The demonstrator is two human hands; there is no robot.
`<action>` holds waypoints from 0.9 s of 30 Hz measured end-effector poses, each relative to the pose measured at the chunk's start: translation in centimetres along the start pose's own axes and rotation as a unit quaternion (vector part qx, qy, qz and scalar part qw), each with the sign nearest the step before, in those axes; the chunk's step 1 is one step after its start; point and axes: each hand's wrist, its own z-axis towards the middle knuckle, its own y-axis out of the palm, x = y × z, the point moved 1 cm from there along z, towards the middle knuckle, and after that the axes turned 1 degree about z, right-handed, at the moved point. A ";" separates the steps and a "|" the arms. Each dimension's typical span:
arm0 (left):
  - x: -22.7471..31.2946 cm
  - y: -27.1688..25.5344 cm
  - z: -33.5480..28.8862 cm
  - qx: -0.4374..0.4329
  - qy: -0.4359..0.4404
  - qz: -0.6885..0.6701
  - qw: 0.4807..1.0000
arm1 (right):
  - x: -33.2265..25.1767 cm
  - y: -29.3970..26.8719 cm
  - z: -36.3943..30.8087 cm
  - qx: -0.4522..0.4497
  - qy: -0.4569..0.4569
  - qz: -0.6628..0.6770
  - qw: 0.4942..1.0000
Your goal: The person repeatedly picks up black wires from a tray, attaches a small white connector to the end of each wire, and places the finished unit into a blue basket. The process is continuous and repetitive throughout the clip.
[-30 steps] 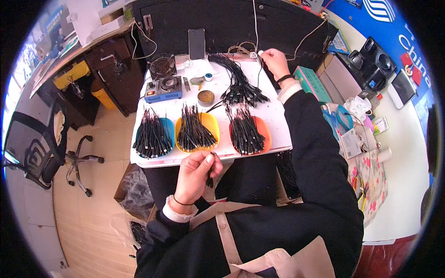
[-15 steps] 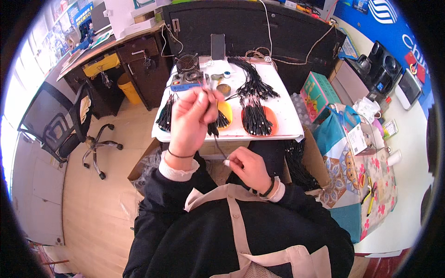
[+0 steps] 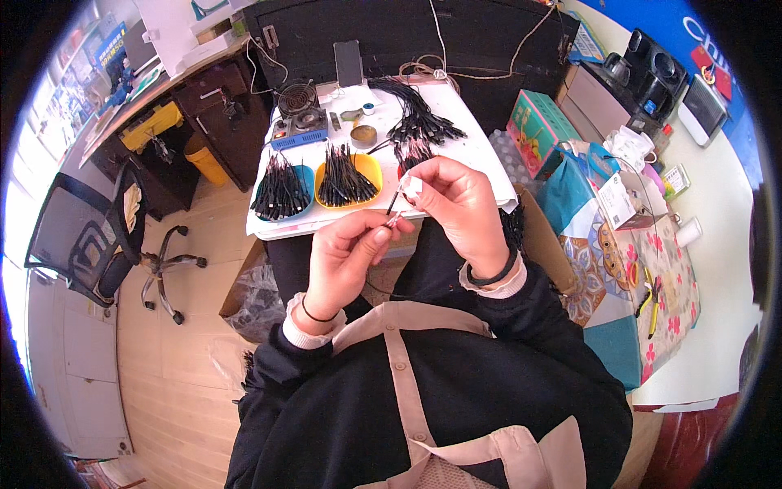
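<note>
Just past the front edge of the white table (image 3: pixel 472 191), my two hands meet over a thin black cable (image 3: pixel 393 200). The fingers of my left hand (image 3: pixel 350 257) pinch its end, where fine light-coloured strands stick out. Above and to the right, my right hand (image 3: pixel 464 212) is closed on the cable too; a small white patch shows at its fingertips, and I cannot tell whether it is a wrap or a separate piece. Behind them, a blue bowl (image 3: pixel 305 179) and a yellow bowl (image 3: pixel 376 166) hold bundles of short black cables. My right hand partly hides another bundle.
A blue device with a round fan (image 3: pixel 300 130) stands at the table's back left, beside a small round tin (image 3: pixel 363 135). More black cables (image 3: pixel 423 122) lie at the back. Cardboard boxes flank my knees. An office chair (image 3: pixel 122 236) is left; yellow-handled pliers (image 3: pixel 652 301) lie right.
My left hand has come down from over the table, uncovering the bowls. The right hand has risen from near my lap, and both hands now meet at the cable. The view has shifted slightly.
</note>
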 end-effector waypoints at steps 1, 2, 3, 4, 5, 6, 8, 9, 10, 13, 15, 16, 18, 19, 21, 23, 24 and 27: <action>0.1 0.1 -0.1 0.004 -0.003 0.040 0.999 | -0.1 -0.1 0.0 0.000 -0.001 -0.020 1.000; 0.1 0.3 -0.1 0.017 -0.002 0.047 0.999 | -0.1 -0.1 0.0 -0.001 0.000 -0.013 1.000; 0.2 0.4 0.0 0.035 -0.010 -0.005 0.999 | -0.1 -0.2 0.1 -0.003 -0.001 -0.006 1.000; 0.3 0.6 0.1 0.054 -0.016 -0.056 0.997 | -0.1 -0.3 0.1 0.000 0.000 0.000 1.000; 0.4 0.7 0.2 0.068 -0.021 -0.112 0.991 | -0.2 -0.3 0.1 -0.010 -0.014 0.008 1.000; 0.6 0.8 0.2 0.092 -0.060 -0.165 0.980 | -0.3 -0.4 0.1 -0.015 -0.026 0.016 0.999; 0.9 1.0 0.5 0.090 -0.100 -0.199 0.971 | -0.3 -0.4 0.1 -0.032 0.000 0.048 0.998; 1.0 1.1 0.6 0.090 -0.119 -0.220 0.964 | -0.3 -0.3 0.3 -0.038 -0.034 0.022 0.998; 1.1 1.3 0.6 0.095 -0.146 -0.210 0.962 | -0.4 -0.3 0.4 -0.043 -0.069 -0.003 0.997; 1.2 1.6 0.7 0.035 -0.157 -0.259 0.952 | -0.5 -0.5 0.7 -0.058 -0.126 -0.048 0.989; 0.9 1.8 0.6 0.048 -0.151 -0.270 0.950 | -0.4 -0.5 0.5 -0.059 -0.127 -0.054 0.989; 0.8 1.9 0.7 0.054 -0.135 -0.267 0.953 | -0.3 -0.5 0.3 -0.056 -0.117 -0.050 0.990; 0.4 2.0 0.6 0.089 -0.106 -0.242 0.960 | 0.1 -0.2 -0.3 -0.041 -0.081 -0.011 0.996; 0.2 2.1 0.4 0.113 -0.088 -0.196 0.970 | 0.4 0.1 -0.6 -0.029 -0.053 0.023 0.998; -0.2 2.3 0.2 0.163 -0.057 -0.101 0.980 | 1.0 0.1 -1.0 -0.015 0.019 0.107 0.994; -0.5 2.3 0.1 0.158 -0.034 -0.068 0.985 | 1.3 -0.1 -1.3 -0.010 0.105 0.207 0.973; -0.6 2.3 0.0 0.160 -0.028 -0.053 0.985 | 1.3 -0.3 -1.1 -0.032 0.100 0.204 0.973; -0.8 2.4 -0.1 0.161 -0.010 -0.019 0.987 | 1.3 -0.7 -0.8 -0.048 0.104 0.156 0.981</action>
